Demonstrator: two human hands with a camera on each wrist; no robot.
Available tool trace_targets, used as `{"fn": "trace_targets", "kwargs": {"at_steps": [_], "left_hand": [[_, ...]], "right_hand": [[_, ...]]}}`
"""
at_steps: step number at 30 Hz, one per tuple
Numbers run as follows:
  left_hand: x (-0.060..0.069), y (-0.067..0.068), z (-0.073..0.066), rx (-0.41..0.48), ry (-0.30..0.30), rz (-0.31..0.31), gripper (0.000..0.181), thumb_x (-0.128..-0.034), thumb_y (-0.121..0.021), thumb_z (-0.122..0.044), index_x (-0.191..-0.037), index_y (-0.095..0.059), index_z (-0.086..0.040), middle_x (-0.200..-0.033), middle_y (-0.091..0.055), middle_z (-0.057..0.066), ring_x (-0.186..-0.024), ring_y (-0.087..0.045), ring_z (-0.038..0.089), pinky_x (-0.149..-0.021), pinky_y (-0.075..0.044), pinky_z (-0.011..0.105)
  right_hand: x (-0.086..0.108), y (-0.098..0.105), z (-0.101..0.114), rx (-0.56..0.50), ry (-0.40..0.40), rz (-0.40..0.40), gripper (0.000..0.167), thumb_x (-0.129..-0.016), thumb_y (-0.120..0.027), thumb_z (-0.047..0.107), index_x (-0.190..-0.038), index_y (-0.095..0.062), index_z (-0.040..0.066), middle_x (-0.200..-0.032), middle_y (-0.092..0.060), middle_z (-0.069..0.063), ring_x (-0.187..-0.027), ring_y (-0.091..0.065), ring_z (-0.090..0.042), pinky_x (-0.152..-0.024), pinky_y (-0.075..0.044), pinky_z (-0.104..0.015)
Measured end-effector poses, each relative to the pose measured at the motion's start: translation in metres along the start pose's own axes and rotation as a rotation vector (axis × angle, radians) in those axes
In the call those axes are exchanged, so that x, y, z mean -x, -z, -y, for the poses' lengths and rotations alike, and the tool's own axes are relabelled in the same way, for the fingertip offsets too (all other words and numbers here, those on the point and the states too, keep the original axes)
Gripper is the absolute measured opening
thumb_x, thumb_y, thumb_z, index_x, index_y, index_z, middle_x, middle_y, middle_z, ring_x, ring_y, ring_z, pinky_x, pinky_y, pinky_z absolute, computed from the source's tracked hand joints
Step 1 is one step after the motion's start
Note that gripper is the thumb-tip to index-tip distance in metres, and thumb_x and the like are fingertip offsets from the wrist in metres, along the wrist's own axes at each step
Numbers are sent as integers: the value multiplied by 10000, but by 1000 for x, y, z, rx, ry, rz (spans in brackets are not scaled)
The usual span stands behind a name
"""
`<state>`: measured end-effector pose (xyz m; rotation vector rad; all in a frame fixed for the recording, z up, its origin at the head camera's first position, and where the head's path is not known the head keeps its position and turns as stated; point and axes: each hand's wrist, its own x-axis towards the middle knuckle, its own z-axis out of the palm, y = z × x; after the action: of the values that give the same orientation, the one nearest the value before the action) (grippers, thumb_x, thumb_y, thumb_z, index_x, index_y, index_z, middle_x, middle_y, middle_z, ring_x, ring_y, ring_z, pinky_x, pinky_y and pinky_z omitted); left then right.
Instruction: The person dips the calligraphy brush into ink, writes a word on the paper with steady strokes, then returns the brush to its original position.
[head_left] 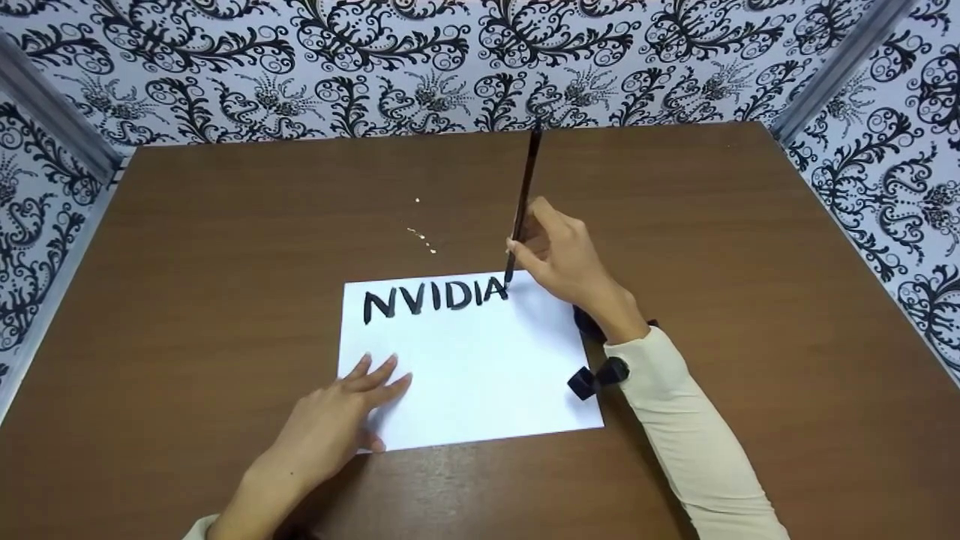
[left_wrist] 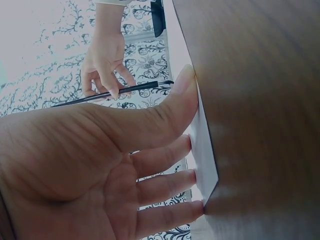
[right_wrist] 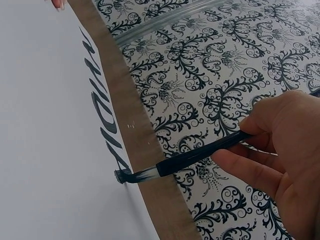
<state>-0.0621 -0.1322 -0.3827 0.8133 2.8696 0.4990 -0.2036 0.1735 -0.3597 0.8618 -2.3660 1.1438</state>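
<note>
A white sheet of paper [head_left: 480, 367] lies on the brown table, with the black painted letters NVIDIA [head_left: 435, 295] along its top edge. My right hand [head_left: 566, 251] pinches a dark-handled paintbrush [head_left: 527, 180] between thumb and fingers. In the right wrist view the black, wet-looking bristles of the brush [right_wrist: 200, 154] touch the paper at the last letter, A. My left hand [head_left: 337, 412] rests on the paper's lower left corner, fingers spread and fairly straight. Its thumb and fingertips [left_wrist: 195, 177] touch the sheet in the left wrist view.
Small pale flecks [head_left: 422, 237] lie on the table [head_left: 262, 225] beyond the paper. Black-and-white patterned walls [head_left: 375, 67] stand around the table's back and sides. A black device [head_left: 598, 377] is strapped at the right wrist, over the paper's right edge.
</note>
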Motion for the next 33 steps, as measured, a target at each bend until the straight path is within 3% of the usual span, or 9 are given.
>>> {"fn": "trace_targets", "kwargs": {"at_steps": [4, 8, 13, 19, 26, 29, 33], "left_hand": [[0, -1, -1, 0, 13, 12, 743, -624, -764, -323, -1331, -585, -182, -1438, -444, 60, -1307, -405, 354, -692, -513, 535], [0, -1, -1, 7, 8, 18, 741, -629, -773, -308, -1333, -584, -177, -1437, -448, 65, -1307, -404, 362, -699, -506, 555], [0, 0, -1, -1, -7, 8, 745, -623, -790, -286, -1332, -585, -179, -1436, -451, 59, -1302, -412, 360, -689, -508, 549], [0, 0, 0, -8, -7, 1, 746, -623, -799, -283, -1330, -586, -180, -1433, -454, 61, -1299, -417, 357, -646, -521, 496], [-1, 1, -1, -7, -9, -15, 731, -627, -800, -269, -1322, -594, -175, -1427, -461, 68, -1289, -428, 362, -582, -520, 444], [0, 1, -1, -17, -4, -12, 727, -631, -798, -275, -1322, -594, -175, -1430, -456, 68, -1292, -423, 363, -601, -523, 453], [1, 0, -1, -16, -9, -6, 726, -637, -794, -283, -1324, -591, -165, -1430, -455, 78, -1293, -420, 374, -617, -523, 472]], "right_hand": [[-1, 1, 3, -28, -8, 1, 174, -884, -640, 30, -1001, -515, -1, -868, -641, -86, -754, -667, -150, -598, -540, -261], [-3, 7, 10, -78, 3, -59, 198, -880, -648, 26, -1030, -527, -20, -878, -641, -76, -774, -657, -149, -620, -544, -274], [-7, 21, 27, -143, 52, -145, 224, -870, -653, 0, -1052, -527, -37, -884, -646, -63, -764, -657, -164, -628, -549, -296], [-9, 41, 48, -159, 64, -178, 263, -869, -664, 4, -1097, -545, -48, -897, -661, -48, -778, -666, -168, -638, -550, -297], [0, 68, 63, -217, -69, -192, 327, -849, -688, -7, -1153, -569, -31, -887, -670, -71, -769, -673, -205, -677, -554, -321], [7, 78, 62, -190, -131, -151, 349, -840, -703, 3, -1166, -584, -24, -883, -672, -80, -760, -671, -206, -685, -552, -313], [20, 95, 58, -161, -283, -82, 442, -830, -712, -2, -1243, -553, -3, -903, -668, -115, -771, -668, -198, -686, -552, -310]]}}
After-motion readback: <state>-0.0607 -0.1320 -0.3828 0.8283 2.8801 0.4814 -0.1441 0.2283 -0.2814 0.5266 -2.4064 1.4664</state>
